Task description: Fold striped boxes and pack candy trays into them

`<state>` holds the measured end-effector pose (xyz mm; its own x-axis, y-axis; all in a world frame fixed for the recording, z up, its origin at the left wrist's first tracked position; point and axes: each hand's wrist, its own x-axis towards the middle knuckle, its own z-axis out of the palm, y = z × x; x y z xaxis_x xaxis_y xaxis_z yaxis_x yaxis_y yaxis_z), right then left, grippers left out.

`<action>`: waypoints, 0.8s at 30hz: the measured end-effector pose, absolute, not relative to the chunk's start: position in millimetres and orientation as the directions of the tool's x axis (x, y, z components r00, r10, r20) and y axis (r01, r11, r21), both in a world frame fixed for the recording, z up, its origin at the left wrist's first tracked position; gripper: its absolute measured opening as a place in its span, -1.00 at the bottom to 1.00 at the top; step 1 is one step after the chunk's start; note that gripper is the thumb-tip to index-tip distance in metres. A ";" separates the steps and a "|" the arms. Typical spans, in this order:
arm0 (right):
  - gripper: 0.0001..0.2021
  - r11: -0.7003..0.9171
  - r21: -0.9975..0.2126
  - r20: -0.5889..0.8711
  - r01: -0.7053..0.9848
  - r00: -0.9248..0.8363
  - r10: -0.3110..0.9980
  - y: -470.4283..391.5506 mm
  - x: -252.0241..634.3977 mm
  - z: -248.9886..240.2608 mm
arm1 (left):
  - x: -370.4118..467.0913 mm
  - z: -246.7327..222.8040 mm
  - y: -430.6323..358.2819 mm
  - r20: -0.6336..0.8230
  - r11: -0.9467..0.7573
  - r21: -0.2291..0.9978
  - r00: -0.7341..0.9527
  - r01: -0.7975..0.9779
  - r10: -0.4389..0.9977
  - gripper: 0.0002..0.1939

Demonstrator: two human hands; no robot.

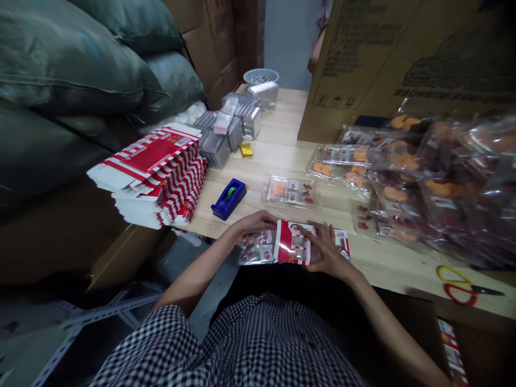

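Note:
At the table's front edge my right hand (324,250) grips a red and white printed box (287,244) with clear windows, fingers spread over its top. A clear plastic tray pack (255,252) with small red pieces sticks out of the box's left end, partly inside it. My left hand (258,221) is closed on the back edge of this pack; its fingertips are partly hidden. Just behind the box lies another clear tray pack (292,192) with an orange piece and red pieces. A blue tape dispenser (229,199) stands to the left of it.
Flattened red and white boxes (153,166) are stacked at left, near clear plastic trays (217,145) and a small yellow packet (246,150). Filled packs (403,177) pile up at right before a large carton (387,64). Scissors (463,287) lie at the front right edge.

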<state>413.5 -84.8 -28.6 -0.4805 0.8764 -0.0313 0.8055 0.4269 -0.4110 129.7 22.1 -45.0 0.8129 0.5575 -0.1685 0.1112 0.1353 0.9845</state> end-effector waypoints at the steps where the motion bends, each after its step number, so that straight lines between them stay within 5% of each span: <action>1: 0.13 0.427 -0.420 -0.024 0.801 -0.480 0.877 -85.5 412.7 -27.0 | 127.8 -43.5 25.0 -0.188 0.167 0.979 0.825 0.115 0.533 -0.69; 13: 0.09 0.434 -0.365 0.029 0.823 -0.456 0.889 -87.2 407.1 -25.9 | 139.1 -40.0 21.4 -0.144 0.080 0.990 0.790 0.119 0.596 -0.70; 19: 0.13 0.466 -0.392 0.001 0.793 -0.506 0.862 -85.3 401.8 -21.7 | 138.7 -39.7 27.0 -0.149 0.082 0.989 0.856 0.126 0.494 -0.71; 24: 0.08 0.458 -0.404 -0.021 0.792 -0.508 0.861 -83.7 399.5 -20.2 | 147.0 -40.3 26.6 -0.144 0.025 0.987 0.789 0.162 0.597 -0.69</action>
<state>399.5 -83.7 -20.2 -0.5082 0.8610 -0.0212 0.7920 0.4576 -0.4041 147.0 26.6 -40.3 0.7888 0.5975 -0.1444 0.1618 0.0248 0.9865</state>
